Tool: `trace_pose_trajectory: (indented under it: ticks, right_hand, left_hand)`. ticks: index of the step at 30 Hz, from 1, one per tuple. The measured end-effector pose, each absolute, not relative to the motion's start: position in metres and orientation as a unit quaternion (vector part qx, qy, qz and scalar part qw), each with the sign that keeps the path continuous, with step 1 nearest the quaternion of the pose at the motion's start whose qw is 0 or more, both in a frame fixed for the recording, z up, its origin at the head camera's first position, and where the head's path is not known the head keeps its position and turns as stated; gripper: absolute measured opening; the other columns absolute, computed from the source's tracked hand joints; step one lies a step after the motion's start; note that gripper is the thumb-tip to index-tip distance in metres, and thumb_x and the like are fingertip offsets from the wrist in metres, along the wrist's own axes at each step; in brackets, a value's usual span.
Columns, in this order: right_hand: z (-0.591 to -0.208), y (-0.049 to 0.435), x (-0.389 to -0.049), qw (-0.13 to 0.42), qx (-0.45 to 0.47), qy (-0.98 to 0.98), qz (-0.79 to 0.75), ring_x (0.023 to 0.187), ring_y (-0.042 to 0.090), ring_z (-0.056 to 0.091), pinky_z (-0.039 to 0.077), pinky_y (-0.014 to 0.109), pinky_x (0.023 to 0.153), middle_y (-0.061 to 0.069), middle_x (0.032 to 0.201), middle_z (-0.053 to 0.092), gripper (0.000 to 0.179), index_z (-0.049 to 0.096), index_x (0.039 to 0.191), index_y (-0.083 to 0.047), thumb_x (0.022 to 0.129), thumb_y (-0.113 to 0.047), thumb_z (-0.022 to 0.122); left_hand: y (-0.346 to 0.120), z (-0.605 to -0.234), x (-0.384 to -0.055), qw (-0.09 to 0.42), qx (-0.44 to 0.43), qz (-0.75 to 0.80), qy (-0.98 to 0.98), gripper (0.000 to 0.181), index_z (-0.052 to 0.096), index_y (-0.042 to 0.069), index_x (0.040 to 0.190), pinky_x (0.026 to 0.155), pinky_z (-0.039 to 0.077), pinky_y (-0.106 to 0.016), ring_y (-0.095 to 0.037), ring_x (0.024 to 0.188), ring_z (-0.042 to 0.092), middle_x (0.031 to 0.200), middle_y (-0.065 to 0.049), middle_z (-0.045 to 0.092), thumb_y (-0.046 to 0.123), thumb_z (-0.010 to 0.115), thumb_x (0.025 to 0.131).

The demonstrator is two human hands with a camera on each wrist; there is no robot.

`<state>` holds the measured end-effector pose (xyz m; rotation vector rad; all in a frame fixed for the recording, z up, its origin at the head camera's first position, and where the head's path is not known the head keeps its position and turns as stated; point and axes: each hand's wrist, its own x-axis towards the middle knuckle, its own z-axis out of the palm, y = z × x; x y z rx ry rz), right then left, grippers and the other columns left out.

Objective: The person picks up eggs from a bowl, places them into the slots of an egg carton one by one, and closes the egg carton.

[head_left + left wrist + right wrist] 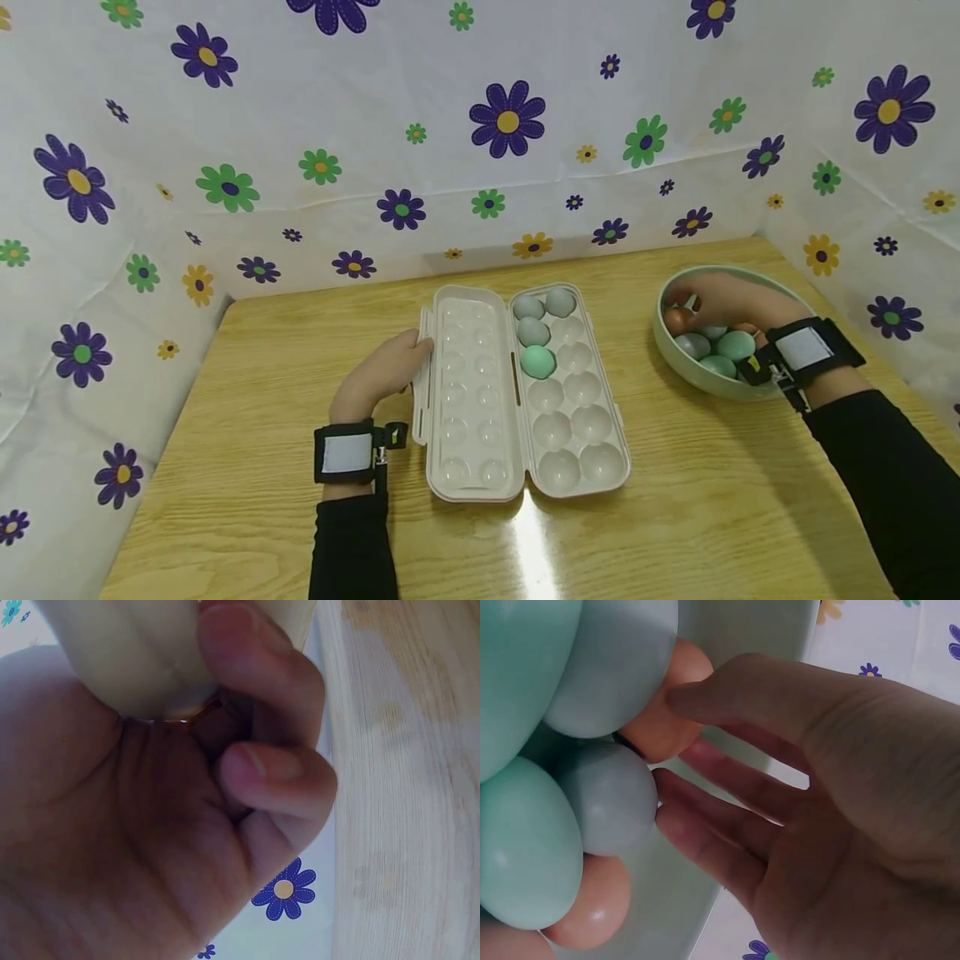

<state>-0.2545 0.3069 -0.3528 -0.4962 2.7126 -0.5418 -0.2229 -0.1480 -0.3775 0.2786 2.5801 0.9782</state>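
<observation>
A white plastic egg carton (523, 467) lies unfolded on the table, its lid to the left. Three grey-blue eggs (533, 332) and a mint-green egg (537, 362) sit in its upper cups. My left hand (381, 371) grips the lid's left edge; in the left wrist view its fingers curl beside the pale plastic (150, 652). Inside a pale green bowl (678, 362) at the right, my right hand (731, 300) pinches a brown egg (667, 712) between thumb and fingers. Its lower fingertips are by a grey-blue egg (611, 799). The wrist partly hides the bowl's contents.
Several green, grey-blue and brown eggs (735, 344) fill the bowl. The wooden table (262, 400) backs onto a white flowered cloth (420, 100), which also rises at both sides.
</observation>
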Motion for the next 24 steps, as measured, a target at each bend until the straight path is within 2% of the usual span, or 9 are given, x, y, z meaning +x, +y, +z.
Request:
trace_pose_trajectory:
  ticks: [8,10,15,17,19,22,24]
  right_hand:
    - [-0.3568,0.3046,-0.2578,0.183,-0.187,0.949,-0.176,0.089,0.026,0.056,0.05,0.045,0.081,0.016,0.104,0.066,0.028,0.064,0.115,-0.001,0.09,-0.011,0.063]
    - [-0.3563,0.3036,-0.258,0.19,-0.181,0.95,-0.169,0.09,0.027,0.056,0.05,0.047,0.082,0.018,0.106,0.066,0.03,0.064,0.117,0.0,0.091,-0.015,0.061]
    - [-0.3558,0.3024,-0.2597,0.187,-0.175,0.958,-0.127,0.106,0.039,0.054,0.046,0.061,0.092,0.031,0.124,0.058,0.041,0.058,0.128,0.003,0.095,-0.021,0.058]
    - [-0.3566,0.301,-0.261,0.188,-0.176,0.958,-0.124,0.099,0.037,0.055,0.048,0.055,0.085,0.028,0.116,0.059,0.034,0.061,0.121,0.002,0.095,-0.02,0.056]
    - [-0.3582,0.2995,-0.2618,0.196,-0.176,0.954,-0.14,0.086,0.032,0.058,0.051,0.047,0.073,0.023,0.101,0.062,0.025,0.062,0.11,0.002,0.095,-0.016,0.054]
    - [-0.3614,0.2972,-0.2614,0.211,-0.17,0.947,-0.17,0.066,0.021,0.056,0.047,0.033,0.057,0.012,0.08,0.059,0.014,0.059,0.092,0.001,0.094,-0.011,0.051]
    - [-0.3632,0.2977,-0.2607,0.201,-0.174,0.95,-0.163,0.062,0.018,0.055,0.045,0.03,0.054,0.008,0.074,0.058,0.013,0.058,0.088,0.0,0.093,-0.009,0.05]
  left_hand:
    - [-0.1475,-0.3767,-0.2219,0.181,0.093,0.345,0.916,0.04,0.054,-0.001,0.113,0.047,0.038,-0.025,-0.015,0.051,0.043,0.069,-0.004,0.049,0.025,0.026,0.105]
    - [-0.1475,-0.3766,-0.222,0.182,0.094,0.345,0.916,0.04,0.054,-0.002,0.114,0.047,0.038,-0.024,-0.016,0.052,0.044,0.069,-0.004,0.05,0.026,0.026,0.105]
    - [-0.1481,-0.3759,-0.2217,0.181,0.093,0.348,0.915,0.04,0.054,-0.001,0.115,0.048,0.039,-0.024,-0.018,0.054,0.046,0.071,-0.004,0.051,0.026,0.026,0.105]
    - [-0.1485,-0.3759,-0.2214,0.18,0.09,0.35,0.915,0.04,0.055,0.0,0.115,0.048,0.039,-0.024,-0.017,0.055,0.045,0.071,-0.005,0.051,0.027,0.026,0.105]
    - [-0.1491,-0.3762,-0.2213,0.179,0.09,0.35,0.915,0.04,0.055,0.0,0.115,0.049,0.039,-0.024,-0.016,0.054,0.045,0.072,-0.005,0.05,0.027,0.026,0.105]
    - [-0.1492,-0.3761,-0.2209,0.179,0.09,0.347,0.916,0.041,0.054,0.001,0.12,0.049,0.039,-0.024,-0.016,0.055,0.044,0.073,-0.005,0.05,0.027,0.026,0.105]
    - [-0.1495,-0.3761,-0.2207,0.18,0.093,0.343,0.917,0.042,0.052,0.0,0.126,0.05,0.04,-0.024,-0.016,0.056,0.045,0.074,-0.006,0.05,0.026,0.026,0.105]
